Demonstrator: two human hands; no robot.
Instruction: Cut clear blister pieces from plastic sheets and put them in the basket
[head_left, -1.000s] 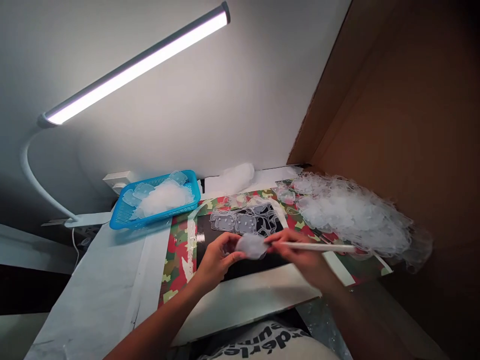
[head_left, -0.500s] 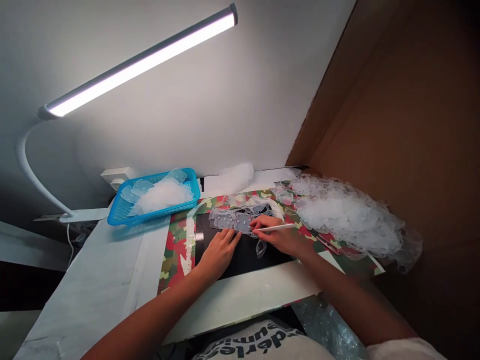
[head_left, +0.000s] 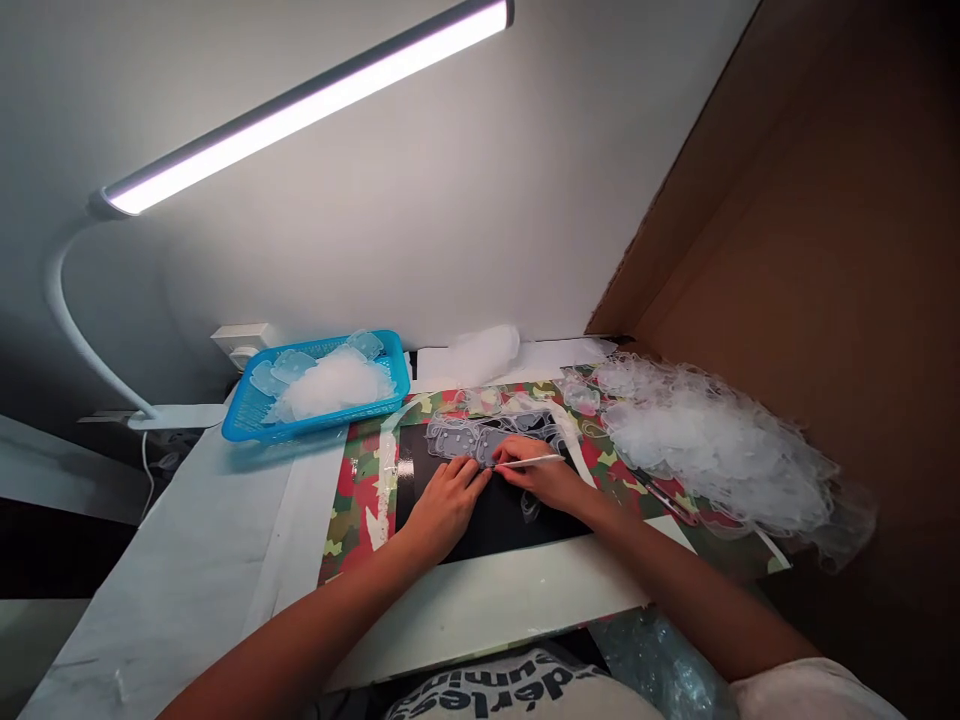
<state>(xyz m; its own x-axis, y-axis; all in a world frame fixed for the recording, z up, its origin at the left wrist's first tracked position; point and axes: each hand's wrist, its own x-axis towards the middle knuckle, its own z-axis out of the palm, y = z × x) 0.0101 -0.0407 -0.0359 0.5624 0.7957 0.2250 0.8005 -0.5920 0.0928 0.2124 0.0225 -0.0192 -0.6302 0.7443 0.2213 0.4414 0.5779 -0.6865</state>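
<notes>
Translucent plastic pieces with small pale dots and looping thin edges (head_left: 454,438) lie on a black mat (head_left: 480,535). My left hand (head_left: 448,500) rests on the mat with its fingers stretched out, fingertips at the lower edge of these pieces. Closed around a thin white pen-like stick (head_left: 538,461), my right hand (head_left: 553,482) is just right of the left fingertips. Its fingertips reach the same lower edge; what the stick's tip touches is too small to tell. A small clear scrap (head_left: 529,506) lies below the right hand.
At the back left stands a blue basket (head_left: 247,432) of translucent pieces. A large heap of clear trimmings (head_left: 697,440) lies right, beside tweezers-like metal tool (head_left: 664,498). A lit lamp (head_left: 315,105) hangs above; a cardboard panel (head_left: 787,250) walls the right side.
My right hand has moved left along the lower edge of the pieces, closer to my left hand, still holding the white stick. The whole view has shifted slightly.
</notes>
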